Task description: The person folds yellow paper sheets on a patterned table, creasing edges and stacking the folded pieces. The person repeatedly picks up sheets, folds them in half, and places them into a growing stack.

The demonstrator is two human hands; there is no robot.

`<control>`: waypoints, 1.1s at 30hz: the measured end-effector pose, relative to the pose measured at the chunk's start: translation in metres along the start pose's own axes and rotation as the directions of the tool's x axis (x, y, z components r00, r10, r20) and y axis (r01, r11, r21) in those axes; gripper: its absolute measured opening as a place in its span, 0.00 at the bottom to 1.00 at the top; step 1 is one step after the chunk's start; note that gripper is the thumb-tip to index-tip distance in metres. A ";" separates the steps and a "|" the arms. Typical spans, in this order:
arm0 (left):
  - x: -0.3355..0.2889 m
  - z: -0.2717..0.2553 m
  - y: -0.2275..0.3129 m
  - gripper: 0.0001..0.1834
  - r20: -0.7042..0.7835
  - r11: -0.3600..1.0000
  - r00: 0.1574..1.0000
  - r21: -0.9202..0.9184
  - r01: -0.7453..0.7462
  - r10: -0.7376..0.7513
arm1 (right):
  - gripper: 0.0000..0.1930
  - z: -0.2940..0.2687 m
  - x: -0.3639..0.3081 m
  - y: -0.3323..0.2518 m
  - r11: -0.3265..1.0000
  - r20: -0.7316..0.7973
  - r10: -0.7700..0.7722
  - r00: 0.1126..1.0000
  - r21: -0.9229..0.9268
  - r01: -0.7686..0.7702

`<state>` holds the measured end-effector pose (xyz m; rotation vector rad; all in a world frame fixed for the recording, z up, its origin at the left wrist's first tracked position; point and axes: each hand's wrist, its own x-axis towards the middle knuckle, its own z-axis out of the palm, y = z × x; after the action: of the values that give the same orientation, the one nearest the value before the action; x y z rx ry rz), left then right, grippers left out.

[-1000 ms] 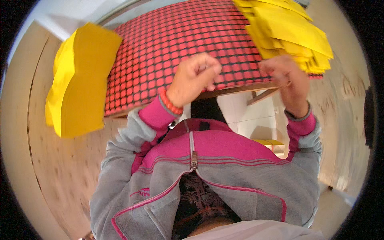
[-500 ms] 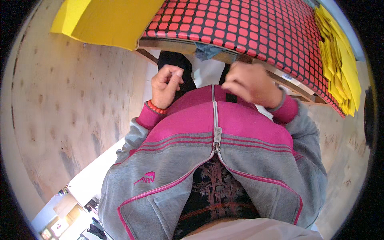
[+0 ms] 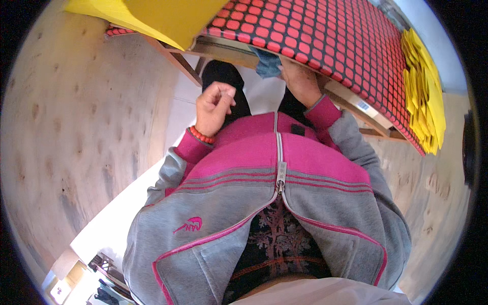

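Blue cloth (image 3: 268,63): under front edge of table (image 3: 315,31) | right hand (image 3: 301,84): just beside it, fingers hidden, can't tell | left hand (image 3: 213,105): fingers curled together | cloth could be snagged by blind pull

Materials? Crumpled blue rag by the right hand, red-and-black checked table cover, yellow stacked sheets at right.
Crumpled blue rag: likely matte woven fabric; soft folds.
Red-and-black checked table cover: possibly coated plastic; smooth, slight sheen along its edge.
Yellow stacked sheets: maybe matte paper or felt; thin flat layers, can't tell which.
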<state>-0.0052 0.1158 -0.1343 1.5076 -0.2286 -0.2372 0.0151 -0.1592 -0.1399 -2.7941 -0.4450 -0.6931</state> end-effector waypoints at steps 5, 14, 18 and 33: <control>-0.005 -0.011 -0.001 0.08 -0.028 0.998 0.999 0.062 0.020 -0.018 | 0.14 0.032 0.030 0.018 0.971 -0.223 0.137 0.965 0.223 -0.086; -0.002 -0.022 -0.004 0.07 -0.059 0.998 0.998 -0.062 0.007 -0.010 | 0.16 0.049 0.023 0.023 0.957 -0.189 0.230 0.955 0.222 -0.186; -0.003 -0.035 -0.005 0.06 -0.142 0.999 0.990 -0.032 -0.012 0.007 | 0.15 0.045 0.018 0.017 0.991 -0.072 0.121 0.990 0.068 -0.116; 0.016 -0.113 0.132 0.06 -0.465 0.877 0.744 0.243 -0.414 0.480 | 0.27 0.003 0.010 -0.006 0.998 0.105 0.049 0.993 -0.053 -0.043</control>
<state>0.0452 0.2258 -0.0077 1.5338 -0.1705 0.5831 0.0223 -0.1506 -0.1365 -2.8890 -0.3859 -0.5559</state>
